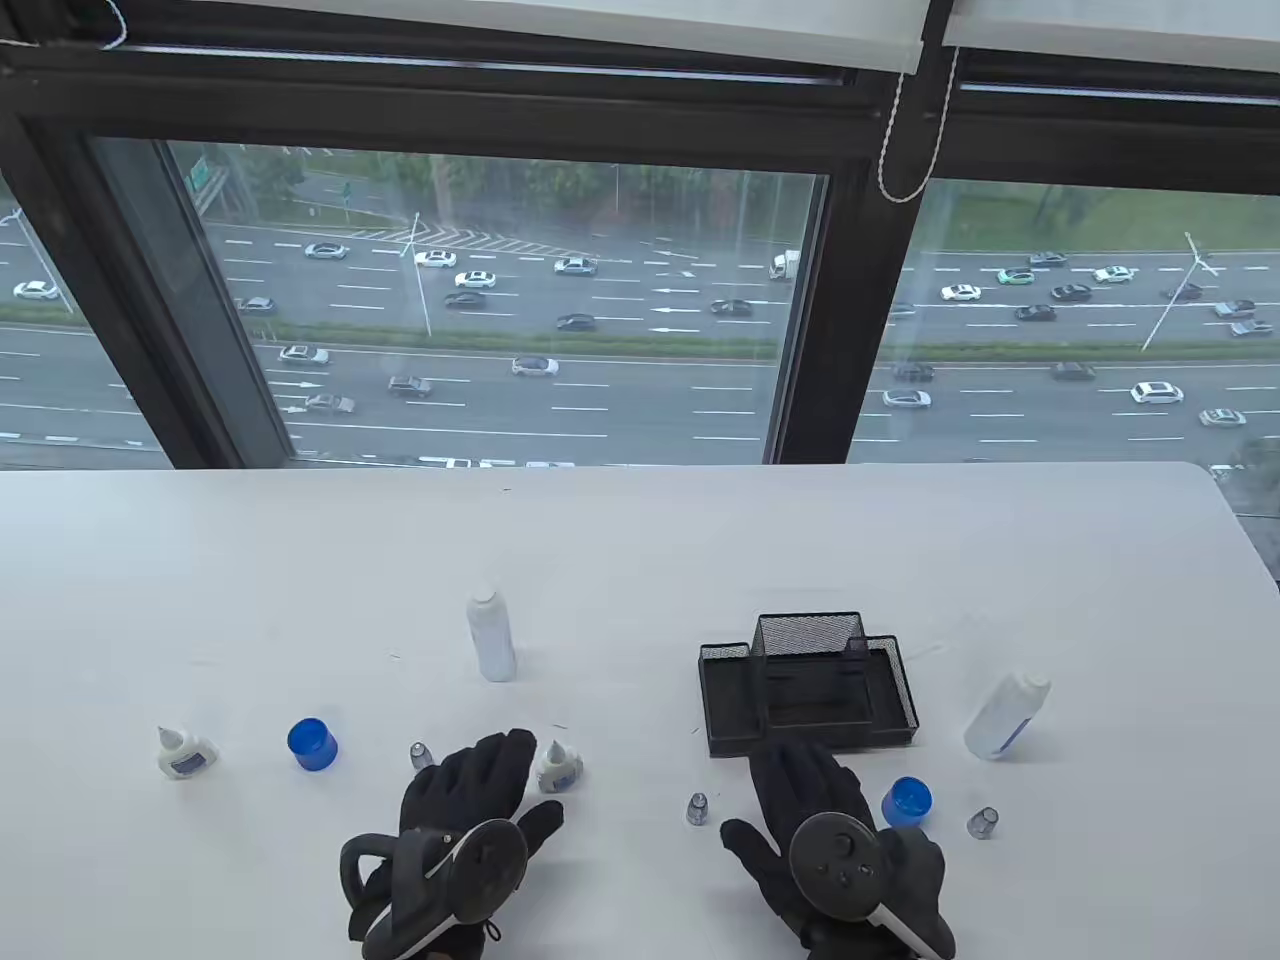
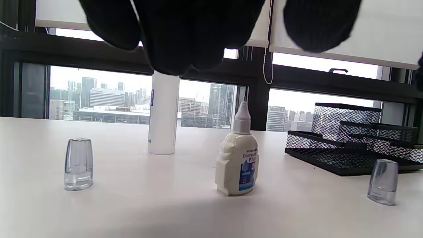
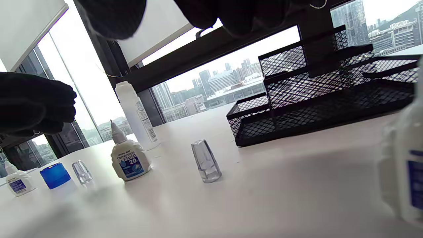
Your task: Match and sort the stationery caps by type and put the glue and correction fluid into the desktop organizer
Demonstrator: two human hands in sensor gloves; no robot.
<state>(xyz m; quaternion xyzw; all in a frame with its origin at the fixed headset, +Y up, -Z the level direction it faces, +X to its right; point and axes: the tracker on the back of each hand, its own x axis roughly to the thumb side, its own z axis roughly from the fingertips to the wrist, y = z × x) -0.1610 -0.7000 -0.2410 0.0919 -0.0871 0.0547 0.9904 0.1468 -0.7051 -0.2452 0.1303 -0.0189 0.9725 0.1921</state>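
Observation:
Two uncapped correction fluid bottles stand on the white table, one at far left (image 1: 185, 752) and one (image 1: 560, 768) just right of my left hand (image 1: 490, 775). One white glue bottle (image 1: 492, 635) is upright behind that hand, another (image 1: 1005, 715) right of the black mesh organizer (image 1: 808, 735). Two blue caps (image 1: 312, 744) (image 1: 907, 801) and three clear caps (image 1: 421, 755) (image 1: 697, 808) (image 1: 983, 823) lie scattered. My right hand (image 1: 800, 780) hovers flat before the organizer. Both hands hold nothing. In the left wrist view the fluid bottle (image 2: 238, 158) stands ahead of my fingers (image 2: 185, 33).
The table's far edge runs along a large window. The organizer's compartments (image 3: 317, 99) hold nothing visible. In the right wrist view a clear cap (image 3: 206, 161) stands close in front, and a blurred white bottle (image 3: 403, 165) is at the right edge.

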